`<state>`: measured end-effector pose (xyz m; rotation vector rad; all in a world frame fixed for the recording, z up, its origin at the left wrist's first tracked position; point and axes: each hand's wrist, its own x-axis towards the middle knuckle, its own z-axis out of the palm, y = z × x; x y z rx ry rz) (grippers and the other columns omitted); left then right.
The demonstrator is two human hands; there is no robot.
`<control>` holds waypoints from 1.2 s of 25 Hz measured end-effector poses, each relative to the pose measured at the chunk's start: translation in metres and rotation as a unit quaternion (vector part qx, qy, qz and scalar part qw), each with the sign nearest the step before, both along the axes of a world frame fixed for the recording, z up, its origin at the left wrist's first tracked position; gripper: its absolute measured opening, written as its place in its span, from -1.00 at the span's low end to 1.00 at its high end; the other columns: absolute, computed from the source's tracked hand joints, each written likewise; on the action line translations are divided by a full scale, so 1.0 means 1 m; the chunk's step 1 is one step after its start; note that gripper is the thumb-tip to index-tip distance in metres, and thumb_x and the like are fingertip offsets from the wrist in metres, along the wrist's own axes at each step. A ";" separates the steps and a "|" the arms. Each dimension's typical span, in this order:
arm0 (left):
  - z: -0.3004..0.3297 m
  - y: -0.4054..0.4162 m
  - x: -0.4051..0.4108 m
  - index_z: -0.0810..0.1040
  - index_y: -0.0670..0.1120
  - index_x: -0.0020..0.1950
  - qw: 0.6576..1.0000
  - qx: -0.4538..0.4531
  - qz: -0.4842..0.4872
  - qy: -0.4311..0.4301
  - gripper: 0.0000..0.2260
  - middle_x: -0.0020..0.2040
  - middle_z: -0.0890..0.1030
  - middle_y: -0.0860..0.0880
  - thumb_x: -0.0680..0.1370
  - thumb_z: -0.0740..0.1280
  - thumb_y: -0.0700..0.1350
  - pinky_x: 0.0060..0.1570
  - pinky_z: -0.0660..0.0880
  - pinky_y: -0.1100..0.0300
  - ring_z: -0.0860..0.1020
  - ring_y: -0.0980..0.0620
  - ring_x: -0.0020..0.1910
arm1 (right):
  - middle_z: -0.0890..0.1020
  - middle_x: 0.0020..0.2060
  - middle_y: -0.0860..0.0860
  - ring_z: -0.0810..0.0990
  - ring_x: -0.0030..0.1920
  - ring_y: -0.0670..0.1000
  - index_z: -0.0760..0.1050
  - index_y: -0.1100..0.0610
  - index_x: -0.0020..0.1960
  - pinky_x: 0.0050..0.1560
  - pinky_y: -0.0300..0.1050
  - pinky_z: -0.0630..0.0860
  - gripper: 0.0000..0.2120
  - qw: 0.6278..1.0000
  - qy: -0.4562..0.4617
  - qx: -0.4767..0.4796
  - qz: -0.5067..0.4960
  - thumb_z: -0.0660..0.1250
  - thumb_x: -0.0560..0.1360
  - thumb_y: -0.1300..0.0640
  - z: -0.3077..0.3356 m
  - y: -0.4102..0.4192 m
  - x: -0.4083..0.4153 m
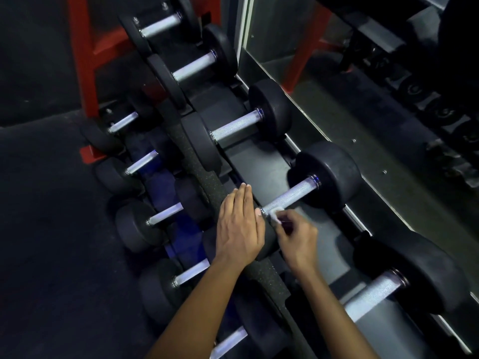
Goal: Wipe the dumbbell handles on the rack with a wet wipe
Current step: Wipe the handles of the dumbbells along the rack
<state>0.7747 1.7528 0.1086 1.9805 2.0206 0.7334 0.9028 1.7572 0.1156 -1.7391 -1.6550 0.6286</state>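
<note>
Two hands | right hand (298, 235) fingers pinch wet wipe (275, 215) on dumbbell handle (290, 195) near end | left hand (239, 226) fingers straight, flat on near weight head.

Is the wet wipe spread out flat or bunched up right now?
Bunched. The wet wipe shows as a small white wad pinched in the right hand, pressed against the near end of the dumbbell handle. No flat sheet is visible.

Dumbbells sit in a row on the rack's upper tier (261, 167), a second row on the lower tier to its left. Left hand (239, 226) rests on near head of one upper dumbbell (324, 174); right hand (298, 235) holds wipe (276, 215) at that handle's near end. Mirror (363, 99) behind the rack's far edge.
</note>
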 end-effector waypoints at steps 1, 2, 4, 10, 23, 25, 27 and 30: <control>0.000 0.000 0.000 0.34 -0.29 0.40 1.000 0.000 0.001 0.000 -0.52 0.38 0.41 -0.21 0.59 -0.02 -0.06 0.38 0.29 -0.03 0.38 -0.16 0.35 | 0.61 -0.30 -0.10 0.56 -0.27 -0.27 0.62 0.13 -0.14 -0.22 -0.51 0.38 -0.89 1.000 0.002 -0.012 0.005 0.40 0.42 0.32 0.000 0.001 -0.005; -0.001 0.000 0.000 0.34 -0.29 0.41 1.000 0.000 0.002 -0.001 -0.52 0.39 0.41 -0.21 0.59 -0.02 -0.05 0.38 0.29 -0.03 0.38 -0.16 0.35 | 0.61 -0.32 -0.12 0.55 -0.29 -0.27 0.63 0.12 -0.15 -0.23 -0.51 0.38 -0.89 1.000 0.008 -0.018 -0.001 0.41 0.42 0.31 -0.001 0.002 -0.006; -0.001 -0.001 -0.002 0.33 -0.29 0.41 1.000 -0.001 0.001 -0.002 -0.52 0.39 0.40 -0.21 0.59 -0.02 -0.05 0.38 0.29 -0.03 0.37 -0.15 0.36 | 0.62 -0.33 -0.08 0.58 -0.30 -0.20 0.62 0.11 -0.18 -0.20 -0.38 0.47 -0.93 0.999 0.018 -0.017 -0.040 0.42 0.43 0.26 -0.003 0.008 -0.005; -0.001 0.000 -0.001 0.33 -0.29 0.41 1.000 -0.002 -0.004 -0.003 -0.52 0.38 0.42 -0.21 0.60 -0.02 -0.06 0.37 0.30 -0.05 0.39 -0.16 0.34 | 0.65 -0.28 0.09 0.64 -0.25 0.10 0.56 0.19 -0.14 -0.16 -0.12 0.50 -0.95 0.987 0.010 0.027 -0.160 0.34 0.49 0.23 0.006 0.041 0.024; -0.001 0.000 0.000 0.33 -0.29 0.41 1.000 0.003 0.001 -0.005 -0.53 0.37 0.42 -0.21 0.59 -0.02 -0.06 0.37 0.30 -0.04 0.38 -0.15 0.35 | 0.63 -0.37 -0.01 0.57 -0.34 -0.13 0.54 0.17 -0.26 -0.29 -0.47 0.40 -0.89 0.993 0.027 -0.064 -0.097 0.42 0.42 0.21 0.006 0.019 0.008; -0.001 0.000 -0.001 0.34 -0.29 0.40 1.000 0.007 0.001 -0.003 -0.53 0.37 0.42 -0.21 0.59 -0.01 -0.06 0.37 0.30 -0.04 0.39 -0.16 0.34 | 0.62 -0.38 -0.03 0.59 -0.33 -0.08 0.52 0.16 -0.29 -0.28 -0.37 0.43 -0.87 0.994 0.021 -0.081 -0.070 0.43 0.40 0.20 0.003 0.016 0.005; -0.002 0.000 -0.001 0.33 -0.29 0.40 1.000 0.009 0.000 0.001 -0.53 0.37 0.42 -0.21 0.59 -0.01 -0.06 0.38 0.29 -0.02 0.39 -0.15 0.34 | 0.58 -0.41 -0.10 0.56 -0.34 -0.11 0.52 0.13 -0.30 -0.26 -0.26 0.45 -0.86 0.995 0.017 -0.090 -0.028 0.44 0.39 0.22 0.000 0.013 0.002; -0.003 0.000 0.000 0.33 -0.28 0.41 1.000 0.009 0.001 -0.002 -0.53 0.38 0.42 -0.20 0.59 0.00 -0.06 0.38 0.27 -0.01 0.38 -0.15 0.34 | 0.59 -0.38 -0.12 0.54 -0.36 -0.16 0.52 0.07 -0.25 -0.29 -0.36 0.42 -0.89 0.994 0.045 -0.077 -0.065 0.44 0.41 0.18 -0.003 0.011 0.008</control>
